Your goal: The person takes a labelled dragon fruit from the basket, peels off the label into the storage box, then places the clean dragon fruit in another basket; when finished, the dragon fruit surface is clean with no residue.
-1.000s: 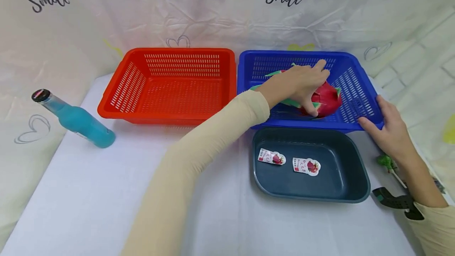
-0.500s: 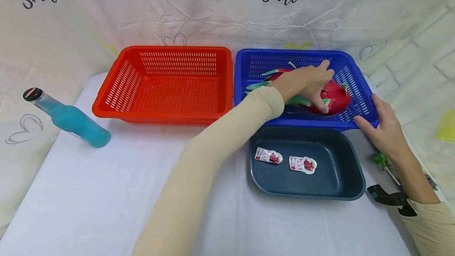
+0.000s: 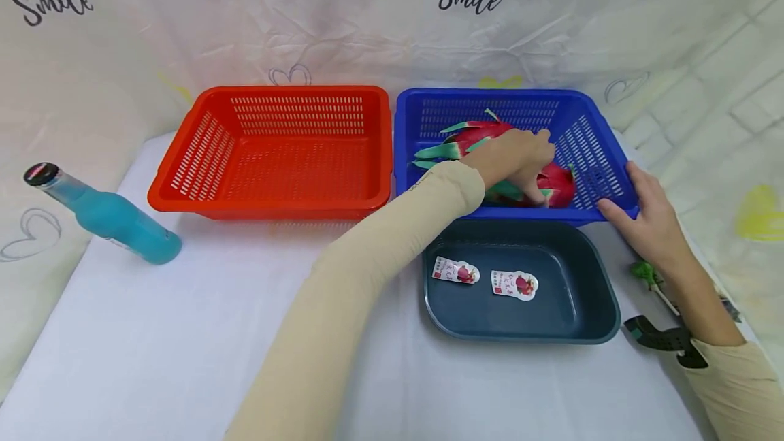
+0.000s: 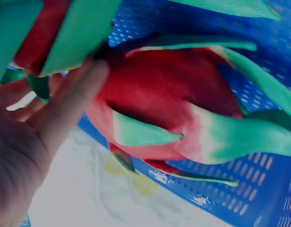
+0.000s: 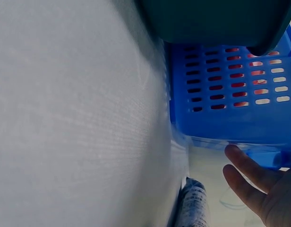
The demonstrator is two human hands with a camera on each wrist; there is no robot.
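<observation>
Two red dragon fruits with green scales lie in the blue basket (image 3: 576, 135). My left hand (image 3: 514, 158) grips the nearer dragon fruit (image 3: 560, 186), which it largely covers. The other dragon fruit (image 3: 468, 138) sits behind and to the left, its scales pointing left. In the left wrist view, a finger of the left hand (image 4: 65, 111) lies between this far fruit (image 4: 155, 99) and the held one (image 4: 41, 42). At the basket's front right corner, my right hand (image 3: 652, 220) holds the rim between thumb and fingers; its fingertips meet the outer wall in the right wrist view.
Left of the blue basket stands a red basket (image 3: 294, 169). Directly in front is a dark green tray (image 3: 514, 325) with two dragon fruit labels (image 3: 514, 285). A bottle of blue liquid (image 3: 116, 216) stands far left. A leafy green vegetable (image 3: 644, 272) lies by the right forearm.
My left hand and the gripped dragon fruit have moved within the basket, lately toward its front wall. More of the far fruit shows. The right hand stays on the corner; the head view shifts.
</observation>
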